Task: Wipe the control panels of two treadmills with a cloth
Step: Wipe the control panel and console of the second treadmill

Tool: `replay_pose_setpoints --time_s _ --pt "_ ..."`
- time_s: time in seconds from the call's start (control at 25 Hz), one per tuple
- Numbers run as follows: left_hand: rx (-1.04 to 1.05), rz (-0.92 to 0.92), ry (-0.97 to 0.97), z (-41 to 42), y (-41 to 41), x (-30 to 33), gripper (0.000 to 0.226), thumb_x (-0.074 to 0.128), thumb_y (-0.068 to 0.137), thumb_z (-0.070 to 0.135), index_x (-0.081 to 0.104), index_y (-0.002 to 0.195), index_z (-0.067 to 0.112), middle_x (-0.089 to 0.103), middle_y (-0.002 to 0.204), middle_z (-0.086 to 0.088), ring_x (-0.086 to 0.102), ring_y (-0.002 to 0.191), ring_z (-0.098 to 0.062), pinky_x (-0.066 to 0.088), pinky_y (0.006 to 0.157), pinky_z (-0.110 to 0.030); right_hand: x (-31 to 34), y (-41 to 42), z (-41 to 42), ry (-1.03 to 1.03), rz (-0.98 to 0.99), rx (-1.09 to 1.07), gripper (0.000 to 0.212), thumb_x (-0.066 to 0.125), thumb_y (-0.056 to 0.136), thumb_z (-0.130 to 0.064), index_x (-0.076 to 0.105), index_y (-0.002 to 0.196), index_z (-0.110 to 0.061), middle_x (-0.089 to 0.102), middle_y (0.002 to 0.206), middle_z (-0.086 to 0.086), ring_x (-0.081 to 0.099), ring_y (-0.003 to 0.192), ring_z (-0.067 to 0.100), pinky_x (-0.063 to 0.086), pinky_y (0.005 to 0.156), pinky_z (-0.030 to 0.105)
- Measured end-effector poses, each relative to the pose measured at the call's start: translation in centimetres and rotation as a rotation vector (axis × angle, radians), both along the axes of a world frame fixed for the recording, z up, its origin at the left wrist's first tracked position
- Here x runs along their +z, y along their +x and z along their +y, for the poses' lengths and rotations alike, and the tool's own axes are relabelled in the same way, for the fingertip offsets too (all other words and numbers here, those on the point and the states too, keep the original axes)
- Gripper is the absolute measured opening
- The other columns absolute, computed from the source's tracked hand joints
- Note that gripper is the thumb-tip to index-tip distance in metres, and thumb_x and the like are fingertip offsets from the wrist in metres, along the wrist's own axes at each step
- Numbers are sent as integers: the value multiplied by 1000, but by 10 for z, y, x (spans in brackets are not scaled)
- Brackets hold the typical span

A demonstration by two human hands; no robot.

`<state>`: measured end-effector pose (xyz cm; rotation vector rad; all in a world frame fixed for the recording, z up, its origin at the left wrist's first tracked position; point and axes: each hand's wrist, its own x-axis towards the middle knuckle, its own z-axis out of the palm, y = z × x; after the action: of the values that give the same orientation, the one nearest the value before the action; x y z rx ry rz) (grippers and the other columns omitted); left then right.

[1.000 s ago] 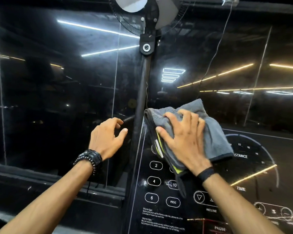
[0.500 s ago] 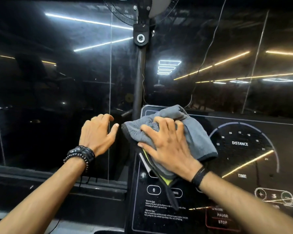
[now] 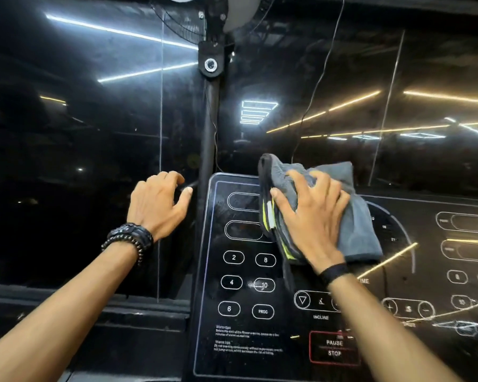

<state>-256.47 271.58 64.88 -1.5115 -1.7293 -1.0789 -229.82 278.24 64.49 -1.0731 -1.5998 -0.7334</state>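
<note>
Control panel: black and glossy, printed with numbered ovals, PROG, INCLINE and a red-framed PAUSE/STOP box toward its near edge.
Right hand: laid flat on the cloth, fingers spread apart and straight, pressed down near the panel's far edge.
Cloth: grey, bunched, with a yellow-green stripe; lapped over the panel's far edge.
Left hand: held off the panel's left edge, fingers loosely curled, nothing gripped.
Fan pole: seen upright beyond the panel's far left corner.
</note>
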Motion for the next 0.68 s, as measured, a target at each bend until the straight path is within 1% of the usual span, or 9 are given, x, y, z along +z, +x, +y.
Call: replay_pose_setpoints --time_s 0.04,0.08,0.2,0.24,0.36,0.4,0.52,0.56,0.68 --pt "-11 -5 6 1 3 1 33 50 94 41 64 105 13 69 98 -7 64 91 -33 46 81 -44 -12 -6 -5 -16 68 -56 46 47 91 -65 57 123 -34 52 122 10 48 106 33 34 86 46" --pt "-24 -11 4 3 6 3 31 51 95 40 64 106 13 69 98 -7 63 92 -33 46 81 -44 -29 -16 -15 8 -20 -49 46 45 92 -65 57 123 -34 53 122 10 48 106 32 35 85 46" --pt "-60 -26 26 3 14 14 37 46 95 44 64 106 13 69 97 -7 63 90 -33 46 80 -44 -36 12 -16 65 -485 159 45 47 90 -66 59 121 -36 55 120 6 50 104 30 32 84 43" --pt "-71 -10 44 1 17 16 40 43 93 45 64 106 13 69 96 -7 62 89 -33 46 80 -44 -18 28 -4 54 -421 129 45 48 89 -66 59 120 -35 55 119 6 51 102 30 32 83 43" --pt "-87 31 84 1 23 21 42 41 92 45 64 105 13 70 97 -6 62 90 -32 45 80 -43 0 21 3 -17 72 -93 47 45 91 -65 58 122 -33 54 118 11 49 102 33 35 83 45" --pt "-96 30 84 2 27 23 42 41 92 46 64 105 14 70 97 -6 62 90 -32 44 81 -43 -15 10 -6 -29 52 -106 47 44 92 -65 57 123 -33 53 119 11 48 103 32 35 83 45" --pt "-132 29 67 7 39 29 43 39 91 48 63 104 14 68 97 -6 61 90 -32 45 81 -44 -58 33 -20 59 -352 108 44 46 91 -64 58 121 -35 54 119 7 48 104 29 32 83 43" --pt "-142 54 61 8 42 28 44 38 91 49 62 105 15 68 97 -6 61 90 -32 46 81 -44 -51 55 -15 66 -386 140 44 46 90 -64 59 120 -35 54 118 6 49 103 29 32 83 42" --pt "-157 169 57 15 53 25 48 34 92 50 62 108 15 66 99 -6 60 92 -31 44 83 -44 -8 64 7 -10 -20 -52 48 43 91 -66 58 121 -32 53 116 9 49 101 32 34 82 44"
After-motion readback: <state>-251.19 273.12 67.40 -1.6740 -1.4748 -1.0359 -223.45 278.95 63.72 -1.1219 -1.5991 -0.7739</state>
